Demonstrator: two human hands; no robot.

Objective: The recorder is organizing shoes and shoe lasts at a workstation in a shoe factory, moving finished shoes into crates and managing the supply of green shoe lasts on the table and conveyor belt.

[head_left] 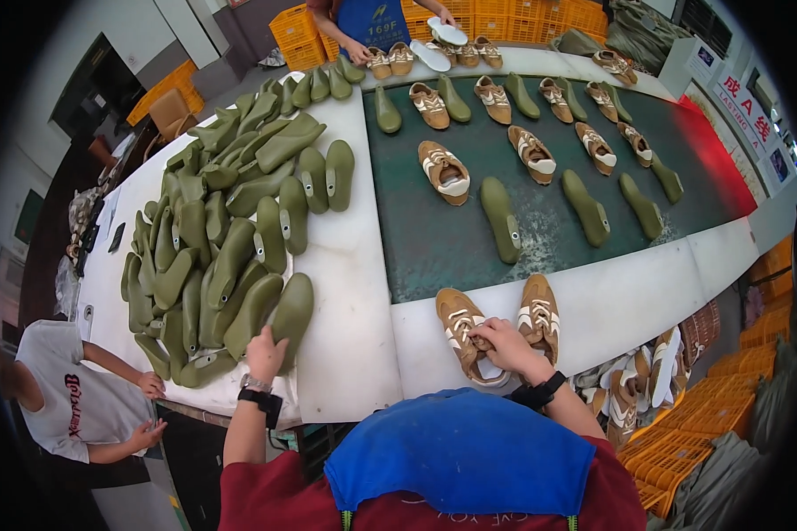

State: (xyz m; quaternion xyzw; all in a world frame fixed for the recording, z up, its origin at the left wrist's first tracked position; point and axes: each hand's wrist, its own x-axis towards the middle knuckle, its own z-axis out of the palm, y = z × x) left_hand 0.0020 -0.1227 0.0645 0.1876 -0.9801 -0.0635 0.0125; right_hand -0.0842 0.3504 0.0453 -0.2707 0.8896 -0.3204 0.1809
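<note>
My left hand [266,354] is closed at the near end of a green shoe last [296,305]. That last lies at the near right edge of a large heap of shoe lasts [195,208]. My right hand [507,347] pinches the tongue area of a brown sneaker [458,320] with white stripes. The sneaker stands on the white near strip of the table, toe pointing away. Its mate, another brown sneaker [538,310], sits just to its right, partly hidden behind my right hand.
A green conveyor belt [434,239] carries several sneakers and lasts in rows. Across the table a person [390,26] handles white shoe parts. Another person [88,389] is at the left. Orange crates [691,434] and piled sneakers [629,389] are at my right.
</note>
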